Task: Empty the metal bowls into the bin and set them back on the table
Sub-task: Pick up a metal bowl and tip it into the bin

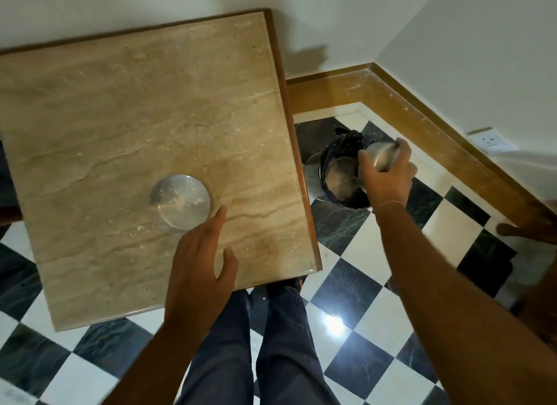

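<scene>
We saw dim, warm light, a white glare spot on the glossy black-and-white checkered floor [333, 324], and blurred, bowed edges.

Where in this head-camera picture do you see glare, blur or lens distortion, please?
Head view: a bright glare spot sits on the glossy checkered floor; the right hand and its tipped metal bowl over the bin are motion-blurred; the wide-angle lens bows the table edges.

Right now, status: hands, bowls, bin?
Right hand grips a tipped round metal bowl over the black-lined mesh bin. Left hand open, by the second metal bowl on the beige stone table. Nothing obstructing.
</scene>
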{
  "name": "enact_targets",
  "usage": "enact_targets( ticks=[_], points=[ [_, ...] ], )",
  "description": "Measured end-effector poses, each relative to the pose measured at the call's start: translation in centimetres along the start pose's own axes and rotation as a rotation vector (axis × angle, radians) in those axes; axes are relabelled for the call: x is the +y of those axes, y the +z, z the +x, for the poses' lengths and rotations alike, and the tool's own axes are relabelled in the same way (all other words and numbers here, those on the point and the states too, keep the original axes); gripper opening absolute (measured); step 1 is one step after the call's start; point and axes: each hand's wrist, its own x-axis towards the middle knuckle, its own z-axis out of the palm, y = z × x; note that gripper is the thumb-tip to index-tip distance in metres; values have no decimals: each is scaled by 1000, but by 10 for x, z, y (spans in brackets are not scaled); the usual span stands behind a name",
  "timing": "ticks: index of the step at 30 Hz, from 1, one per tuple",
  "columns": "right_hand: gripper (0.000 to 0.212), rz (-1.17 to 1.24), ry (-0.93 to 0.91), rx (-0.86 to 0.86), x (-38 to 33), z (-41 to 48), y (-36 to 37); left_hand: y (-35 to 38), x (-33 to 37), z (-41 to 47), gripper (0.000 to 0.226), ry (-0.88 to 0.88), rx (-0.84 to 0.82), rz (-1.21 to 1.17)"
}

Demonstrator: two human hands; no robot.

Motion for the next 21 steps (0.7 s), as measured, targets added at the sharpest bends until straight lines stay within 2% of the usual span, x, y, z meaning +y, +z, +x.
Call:
enact_targets(
  ticks=[3, 6, 10, 12, 15, 18, 21],
  points=[
    [97, -2, 22, 13, -5, 0, -2, 2, -6, -5, 65, -50, 46, -14],
    [95, -77, -60, 49, -14, -2, 0, 1, -10, -9, 65, -65, 81, -43],
    [99, -198, -78, 81, -16, -8, 7, 0, -13, -6, 66, -61, 97, -44],
    [105, -204, -30, 32, -18, -12, 10, -1, -14, -5, 66, -72, 95, -39],
    [102, -244, -121, 155, -15, -11, 11, -2, -14, -6, 65, -63, 96, -23],
    [105, -266, -33, 37, -18, -6, 15, -3, -15, -6, 65, -75, 96, -31],
    [97, -291, -124, 95, -14, -5, 13, -1, -16, -7, 64, -47, 95, -22]
  ],
)
